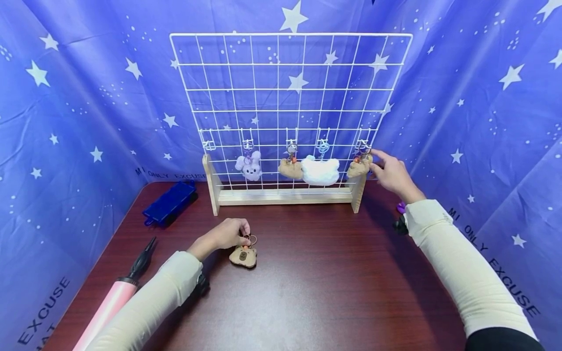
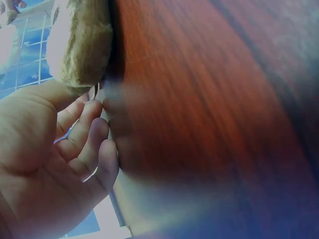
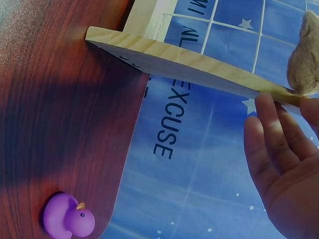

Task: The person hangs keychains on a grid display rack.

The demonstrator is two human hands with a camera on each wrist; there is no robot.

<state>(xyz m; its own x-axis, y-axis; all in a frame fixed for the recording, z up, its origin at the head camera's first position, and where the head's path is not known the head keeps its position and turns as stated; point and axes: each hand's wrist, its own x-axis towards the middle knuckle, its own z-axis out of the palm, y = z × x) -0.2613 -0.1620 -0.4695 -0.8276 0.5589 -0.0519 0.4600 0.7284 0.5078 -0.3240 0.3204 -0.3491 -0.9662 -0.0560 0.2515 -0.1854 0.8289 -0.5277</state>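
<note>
My left hand point(image 1: 226, 234) pinches the ring end of a tan plush keychain point(image 1: 243, 257), whose animal-shaped body with a brown patch lies low at the tabletop. In the left wrist view its furry body point(image 2: 82, 45) is just beyond the thumb. At the grid's right end, my right hand point(image 1: 392, 173) holds the edge of another tan plush keychain point(image 1: 359, 166) between thumb and index finger, up by the hook. The right wrist view shows that plush point(image 3: 305, 59) beside the thumb, the other fingers point(image 3: 256, 144) near the wooden side post point(image 3: 189, 59).
Along the white wire grid point(image 1: 290, 111) hang a lilac plush point(image 1: 249, 166), a tan plush point(image 1: 290, 168) and a white plush point(image 1: 320, 171). An unused hook point(image 1: 209, 145) is at left. A blue tray point(image 1: 170, 202), pink pump point(image 1: 110, 302) and purple duck point(image 3: 67, 216) sit on the table.
</note>
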